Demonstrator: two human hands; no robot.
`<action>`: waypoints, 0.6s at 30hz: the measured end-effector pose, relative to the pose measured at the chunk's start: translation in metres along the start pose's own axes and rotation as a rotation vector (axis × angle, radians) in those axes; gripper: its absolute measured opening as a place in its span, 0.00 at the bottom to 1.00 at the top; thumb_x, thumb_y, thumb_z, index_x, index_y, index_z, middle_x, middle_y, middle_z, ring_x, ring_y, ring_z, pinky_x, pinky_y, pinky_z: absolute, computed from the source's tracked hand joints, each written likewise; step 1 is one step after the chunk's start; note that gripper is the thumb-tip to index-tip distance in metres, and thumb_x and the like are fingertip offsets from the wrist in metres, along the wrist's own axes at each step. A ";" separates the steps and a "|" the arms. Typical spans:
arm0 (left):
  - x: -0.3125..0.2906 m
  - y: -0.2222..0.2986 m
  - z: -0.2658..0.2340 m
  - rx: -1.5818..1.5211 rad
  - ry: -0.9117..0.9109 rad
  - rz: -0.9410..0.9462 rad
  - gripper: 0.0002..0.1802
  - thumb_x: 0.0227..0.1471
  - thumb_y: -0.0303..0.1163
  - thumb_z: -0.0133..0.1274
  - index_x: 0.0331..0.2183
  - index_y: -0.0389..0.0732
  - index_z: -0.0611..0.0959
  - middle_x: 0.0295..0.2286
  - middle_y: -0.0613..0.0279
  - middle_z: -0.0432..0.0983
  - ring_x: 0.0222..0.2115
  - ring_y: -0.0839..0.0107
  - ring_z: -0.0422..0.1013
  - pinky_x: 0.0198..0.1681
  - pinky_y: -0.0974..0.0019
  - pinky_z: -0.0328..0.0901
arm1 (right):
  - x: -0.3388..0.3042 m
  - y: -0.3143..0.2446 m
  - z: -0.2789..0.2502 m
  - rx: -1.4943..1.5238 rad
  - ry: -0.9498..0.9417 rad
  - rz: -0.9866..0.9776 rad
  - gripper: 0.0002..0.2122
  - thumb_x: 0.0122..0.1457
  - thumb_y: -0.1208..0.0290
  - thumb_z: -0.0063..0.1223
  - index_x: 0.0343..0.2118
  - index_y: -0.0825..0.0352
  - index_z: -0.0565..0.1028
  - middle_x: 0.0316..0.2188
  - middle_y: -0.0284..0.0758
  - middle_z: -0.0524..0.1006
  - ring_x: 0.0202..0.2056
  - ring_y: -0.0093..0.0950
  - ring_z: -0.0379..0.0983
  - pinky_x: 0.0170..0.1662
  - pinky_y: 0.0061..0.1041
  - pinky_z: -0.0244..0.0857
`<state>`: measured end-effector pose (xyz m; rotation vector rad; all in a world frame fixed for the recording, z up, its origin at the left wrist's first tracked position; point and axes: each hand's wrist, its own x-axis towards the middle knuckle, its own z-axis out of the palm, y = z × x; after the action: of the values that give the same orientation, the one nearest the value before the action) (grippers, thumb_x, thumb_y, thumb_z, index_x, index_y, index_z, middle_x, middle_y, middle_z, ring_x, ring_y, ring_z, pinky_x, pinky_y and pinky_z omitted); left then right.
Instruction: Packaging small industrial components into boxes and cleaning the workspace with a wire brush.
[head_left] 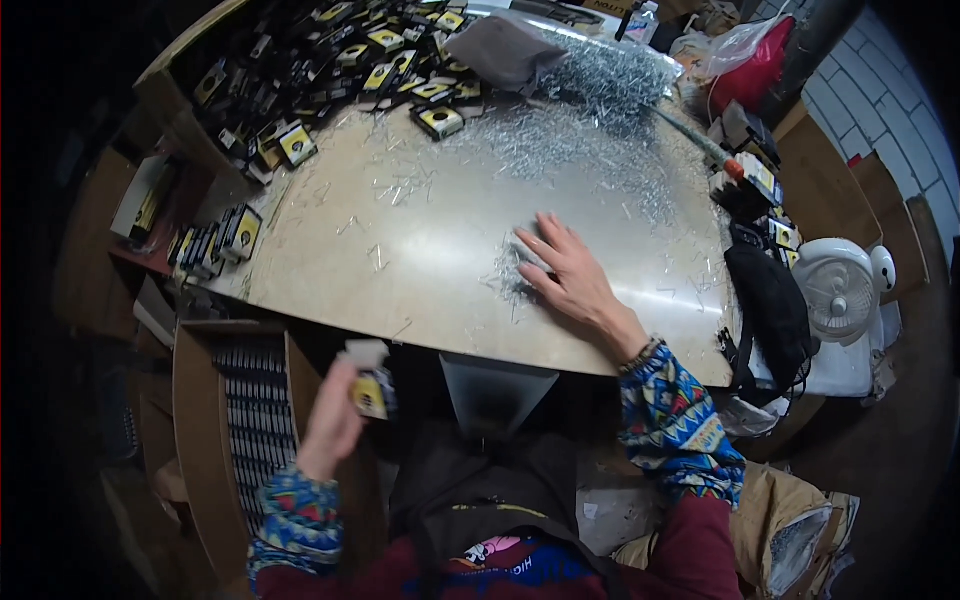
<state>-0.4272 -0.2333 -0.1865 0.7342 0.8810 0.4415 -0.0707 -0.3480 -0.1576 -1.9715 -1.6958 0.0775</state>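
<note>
In my left hand (332, 415) is a small black and yellow box (370, 393) with its pale end flap raised, held just off the table's near edge and blurred by motion. My right hand (572, 275) lies palm down on the metal tabletop (440, 270), fingers stretched out. Its fingertips rest beside and partly over a small heap of thin bent metal pieces (507, 275), perhaps pins. Farther back spreads a large pile of the same silvery pieces (600, 100), with a grey cloth-like bundle (505, 50) next to it. What lies beneath my right palm is hidden.
Many black and yellow boxes (385, 75) are heaped at the back left. A short row of them (215, 243) stands at the left edge. Below is a carton (190, 420) of packed boxes. A black bag (765, 310) and white fan (838, 285) sit at right.
</note>
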 end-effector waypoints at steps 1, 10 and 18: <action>-0.010 -0.032 -0.011 0.109 0.067 -0.107 0.16 0.64 0.40 0.40 0.50 0.46 0.72 0.39 0.65 0.74 0.39 0.71 0.73 0.36 0.62 0.72 | 0.004 -0.019 0.012 0.025 -0.014 -0.012 0.20 0.65 0.62 0.44 0.58 0.63 0.68 0.63 0.47 0.58 0.66 0.45 0.49 0.66 0.40 0.45; -0.023 -0.146 0.034 0.299 -0.226 -0.242 0.17 0.53 0.26 0.56 0.46 0.41 0.75 0.35 0.69 0.73 0.30 0.83 0.69 0.28 0.80 0.62 | -0.052 -0.128 0.056 -0.122 0.032 0.107 0.21 0.64 0.65 0.44 0.57 0.70 0.65 0.59 0.55 0.61 0.63 0.52 0.52 0.64 0.44 0.47; -0.043 -0.133 0.050 0.178 -0.182 -0.230 0.20 0.50 0.30 0.60 0.45 0.39 0.74 0.37 0.64 0.75 0.36 0.77 0.70 0.38 0.73 0.66 | -0.076 -0.153 -0.009 0.337 -0.076 0.198 0.17 0.58 0.77 0.49 0.51 0.65 0.72 0.52 0.46 0.71 0.51 0.43 0.70 0.52 0.36 0.65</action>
<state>-0.4038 -0.3697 -0.2406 0.8112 0.8275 0.0908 -0.2216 -0.4117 -0.1067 -1.8897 -1.4180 0.4826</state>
